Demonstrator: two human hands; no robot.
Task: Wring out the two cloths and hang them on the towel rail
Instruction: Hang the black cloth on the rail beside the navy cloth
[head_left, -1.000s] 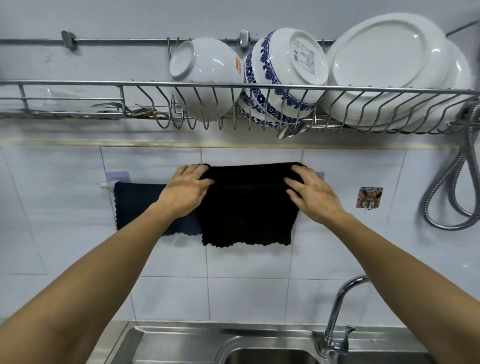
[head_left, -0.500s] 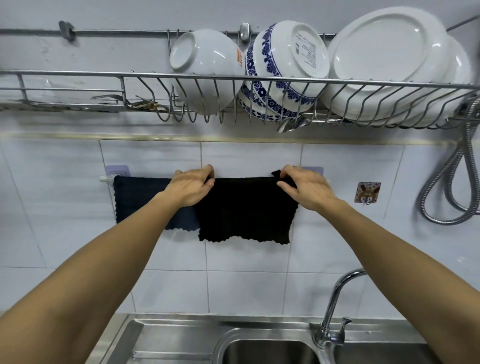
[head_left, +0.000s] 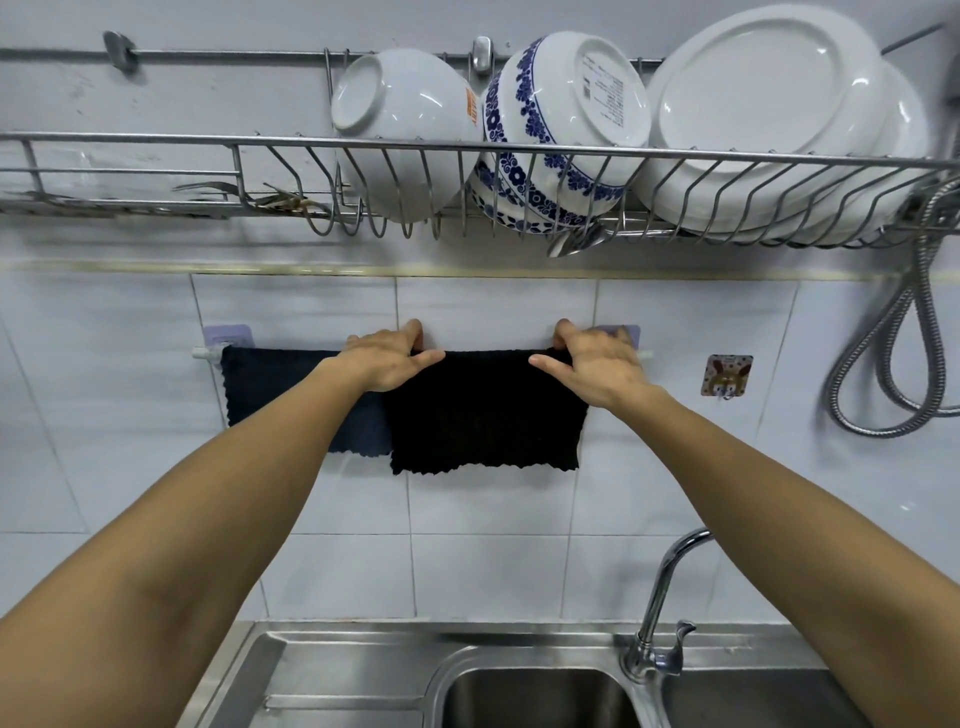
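Note:
A black cloth (head_left: 483, 415) hangs folded over the white towel rail (head_left: 205, 354) on the tiled wall. A dark blue cloth (head_left: 275, 395) hangs on the same rail to its left, its right edge tucked behind the black one. My left hand (head_left: 387, 361) grips the black cloth's top left corner at the rail, fingers behind it and thumb in front. My right hand (head_left: 595, 366) grips the top right corner the same way. The rail's middle is hidden by the cloths and hands.
A steel dish rack (head_left: 467, 156) with bowls and plates juts out just above the hands. A coiled metal hose (head_left: 904, 332) hangs at the right, beside a small wall hook (head_left: 726, 375). Below are the tap (head_left: 662, 597) and steel sink (head_left: 535, 696).
Both hands shifted from lying flat on the cloth's front up to its top edge at the rail, pinching the corners. The black cloth now hangs a little shorter and straighter.

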